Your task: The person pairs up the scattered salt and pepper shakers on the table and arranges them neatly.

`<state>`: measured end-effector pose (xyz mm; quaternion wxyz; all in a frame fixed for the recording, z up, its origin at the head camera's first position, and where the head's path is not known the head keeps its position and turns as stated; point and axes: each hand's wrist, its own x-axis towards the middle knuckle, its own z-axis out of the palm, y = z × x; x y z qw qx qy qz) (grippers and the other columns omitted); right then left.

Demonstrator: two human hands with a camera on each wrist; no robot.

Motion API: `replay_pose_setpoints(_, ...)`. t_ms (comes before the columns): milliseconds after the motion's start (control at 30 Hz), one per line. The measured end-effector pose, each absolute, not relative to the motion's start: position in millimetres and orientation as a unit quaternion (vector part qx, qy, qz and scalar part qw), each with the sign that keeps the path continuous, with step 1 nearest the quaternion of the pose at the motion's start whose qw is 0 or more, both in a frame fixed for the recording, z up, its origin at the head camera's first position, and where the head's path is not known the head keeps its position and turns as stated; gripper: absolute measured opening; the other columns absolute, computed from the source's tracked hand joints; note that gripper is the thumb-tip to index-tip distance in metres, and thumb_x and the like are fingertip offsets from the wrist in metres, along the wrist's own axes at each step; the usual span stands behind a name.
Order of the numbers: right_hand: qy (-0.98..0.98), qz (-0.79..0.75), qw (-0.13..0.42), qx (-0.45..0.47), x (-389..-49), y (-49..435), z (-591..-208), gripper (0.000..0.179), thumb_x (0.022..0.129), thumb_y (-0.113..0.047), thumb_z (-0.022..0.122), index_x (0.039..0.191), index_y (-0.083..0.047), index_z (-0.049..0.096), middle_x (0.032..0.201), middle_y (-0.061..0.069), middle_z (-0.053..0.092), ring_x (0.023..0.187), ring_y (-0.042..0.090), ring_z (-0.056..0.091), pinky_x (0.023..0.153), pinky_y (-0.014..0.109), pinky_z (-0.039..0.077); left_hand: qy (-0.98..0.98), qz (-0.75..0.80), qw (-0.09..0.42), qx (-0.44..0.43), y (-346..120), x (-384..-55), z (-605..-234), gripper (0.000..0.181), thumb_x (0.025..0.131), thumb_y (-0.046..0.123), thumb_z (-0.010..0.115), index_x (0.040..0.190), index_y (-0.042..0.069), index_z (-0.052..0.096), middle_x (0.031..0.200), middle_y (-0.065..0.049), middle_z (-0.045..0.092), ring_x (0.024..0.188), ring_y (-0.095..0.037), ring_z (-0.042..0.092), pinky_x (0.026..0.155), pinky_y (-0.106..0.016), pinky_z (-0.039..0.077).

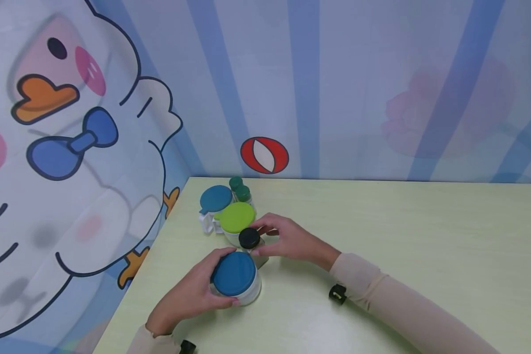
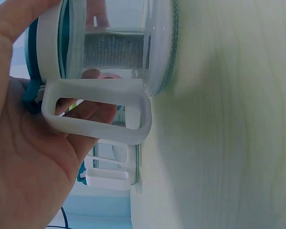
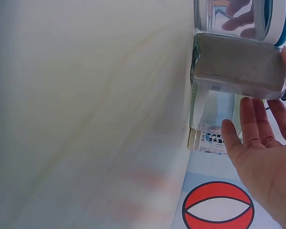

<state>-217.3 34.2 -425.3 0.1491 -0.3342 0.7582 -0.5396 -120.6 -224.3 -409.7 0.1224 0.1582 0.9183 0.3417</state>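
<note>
Several lines of print show on a grey panel (image 2: 117, 50), seen through the clear side of the front jar (image 1: 234, 274), too small for me to read. Beyond that jar, a white label (image 3: 212, 142) carries dark characters, also too small. The table (image 1: 402, 236) has its far edge behind the front jar, along the backdrop (image 1: 349, 88); its left edge slants by on the left, and its top stretches wide to the right. Just behind the front jar is the black-capped bottle (image 1: 250, 238), then the green-lidded jar (image 1: 236, 217); farther back, the other blue-lidded jar (image 1: 216, 198) and two green-capped bottles (image 1: 243, 192). My left hand (image 1: 194, 287) grasps the front jar between thumb and fingers. My right hand (image 1: 283, 238) has thumb and fingers either side of the black-capped bottle's top; whether they grip, I cannot tell.
</note>
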Motion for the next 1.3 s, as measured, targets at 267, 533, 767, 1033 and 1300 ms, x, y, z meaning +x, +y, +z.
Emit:
replay_pose_setpoints(267, 0.759, -0.536, 0.162, -0.333, -216, 32, -424, 0.049, 0.087, -0.023, 0.082, 0.131, -0.019, 0.062, 0.128, -0.003, 0.061, 0.119, 0.019, 0.058, 0.109, 0.05, 0.046, 0.916, 0.347, 0.126, 0.155, -225, -121, -411, 0.103, 0.071, 0.05, 0.091, 0.153, 0.022, 0.035, 0.152, -0.004, 0.045, 0.134, -0.031, 0.049, 0.106, -0.057, 0.047)
replay_pose_setpoints(533, 0.758, -0.533, 0.176, -0.334, -218, 33, -423, 0.048, 0.086, -0.023, 0.083, 0.129, -0.021, 0.063, 0.125, -0.005, 0.064, 0.119, 0.019, 0.058, 0.11, 0.051, 0.044, 0.919, 0.341, 0.123, 0.155, -225, -121, -411, 0.102, 0.072, 0.05, 0.09, 0.153, 0.02, 0.035, 0.151, -0.006, 0.046, 0.133, -0.032, 0.05, 0.105, -0.057, 0.047)
replay_pose_setpoints(767, 0.757, -0.52, 0.177, -0.354, -220, 37, -423, 0.048, 0.087, -0.024, 0.083, 0.13, -0.019, 0.064, 0.123, -0.005, 0.063, 0.116, 0.015, 0.06, 0.107, 0.042, 0.048, 0.922, 0.333, 0.122, 0.156, -224, -120, -411, 0.102, 0.073, 0.051, 0.089, 0.152, 0.01, 0.037, 0.149, -0.01, 0.049, 0.13, -0.034, 0.051, 0.104, -0.058, 0.048)
replay_pose_setpoints(1033, 0.748, -0.514, 0.194, -0.373, -223, 42, -422, 0.047, 0.089, -0.021, 0.08, 0.133, -0.02, 0.063, 0.126, -0.006, 0.064, 0.117, 0.017, 0.062, 0.102, 0.037, 0.052, 0.925, 0.331, 0.114, 0.148, -222, -118, -411, 0.098, 0.073, 0.049, 0.089, 0.15, 0.012, 0.039, 0.147, -0.009, 0.051, 0.129, -0.032, 0.053, 0.103, -0.057, 0.049)
replay_pose_setpoints(1300, 0.748, -0.516, 0.191, -0.371, -224, 46, -419, 0.045, 0.089, -0.02, 0.08, 0.131, -0.019, 0.064, 0.125, -0.004, 0.065, 0.115, 0.019, 0.063, 0.1, 0.041, 0.054, 0.943, 0.303, 0.086, 0.106, -214, -117, -408, 0.097, 0.069, 0.051, 0.09, 0.144, 0.011, 0.045, 0.14, -0.011, 0.055, 0.123, -0.032, 0.056, 0.096, -0.054, 0.054)
